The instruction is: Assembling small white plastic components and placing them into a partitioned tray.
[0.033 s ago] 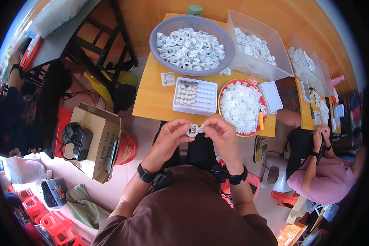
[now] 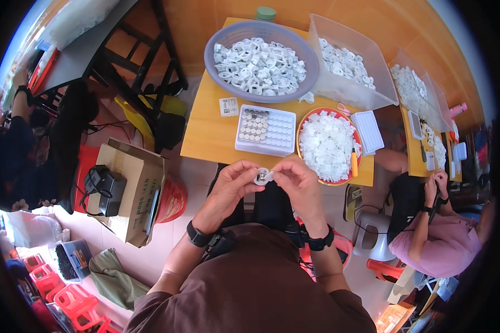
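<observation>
Over my lap, my left hand (image 2: 235, 180) pinches a small round white plastic housing (image 2: 260, 181) between thumb and fingers. Small dark and metallic parts show inside it. My right hand (image 2: 298, 180) closes thumb and forefinger on a small white plastic piece (image 2: 270, 175) at the housing's right edge; the fingertips hide most of it. Just beyond my hands, a white tray (image 2: 265, 145) holds round cells on its left side, with bare round pockets on its right. Close by on the right stands a red-rimmed bowl (image 2: 299, 151) heaped with translucent white plastic pieces.
On the yellow table (image 2: 203, 139) are a grey-purple basket (image 2: 209, 61) of white plastic parts, a clear bin (image 2: 366, 99) and stacked white trays (image 2: 368, 132). An orange-handled tool (image 2: 354, 164) leans on the bowl. A cardboard box (image 2: 133, 183) stands left; a co-worker (image 2: 436, 241) sits right.
The white piece in my right fingers has shifted slightly left, closer against the round housing. My left hand keeps its grip, and the view has moved a touch.
</observation>
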`<state>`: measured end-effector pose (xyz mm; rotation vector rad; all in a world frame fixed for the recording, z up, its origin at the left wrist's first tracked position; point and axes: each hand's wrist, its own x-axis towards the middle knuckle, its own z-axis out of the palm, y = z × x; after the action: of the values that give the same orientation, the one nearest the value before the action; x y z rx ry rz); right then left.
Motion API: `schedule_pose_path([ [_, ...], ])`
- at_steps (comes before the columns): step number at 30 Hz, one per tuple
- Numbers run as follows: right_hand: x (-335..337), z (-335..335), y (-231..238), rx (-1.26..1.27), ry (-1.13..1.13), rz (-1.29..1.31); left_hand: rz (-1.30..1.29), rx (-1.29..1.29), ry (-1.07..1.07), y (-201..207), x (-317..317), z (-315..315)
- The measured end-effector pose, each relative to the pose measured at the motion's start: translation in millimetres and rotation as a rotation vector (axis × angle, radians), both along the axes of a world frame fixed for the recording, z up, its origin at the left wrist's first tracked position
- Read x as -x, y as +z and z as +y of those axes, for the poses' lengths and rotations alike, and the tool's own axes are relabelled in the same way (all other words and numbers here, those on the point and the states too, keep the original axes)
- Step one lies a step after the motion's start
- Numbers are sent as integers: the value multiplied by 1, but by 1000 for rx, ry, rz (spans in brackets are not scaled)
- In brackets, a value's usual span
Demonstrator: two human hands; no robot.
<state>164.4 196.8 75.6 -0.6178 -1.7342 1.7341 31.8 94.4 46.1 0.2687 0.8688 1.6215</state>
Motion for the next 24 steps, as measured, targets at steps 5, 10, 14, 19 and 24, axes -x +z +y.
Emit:
schedule_pose_path([
  [5,7,-8,-1,-172,19,-117,12,-22,16,2,2,-5],
  [10,9,-11,11,-304,33,-219,47,-13,31,2,2,-6],
  [14,10,-12,12,-330,4,-208,59,-15,29,3,2,-7],
  [19,11,-11,14,-371,16,-210,69,-14,25,1,2,-6],
  [24,11,-14,12,-497,-20,-222,81,-3,15,0,2,-4],
])
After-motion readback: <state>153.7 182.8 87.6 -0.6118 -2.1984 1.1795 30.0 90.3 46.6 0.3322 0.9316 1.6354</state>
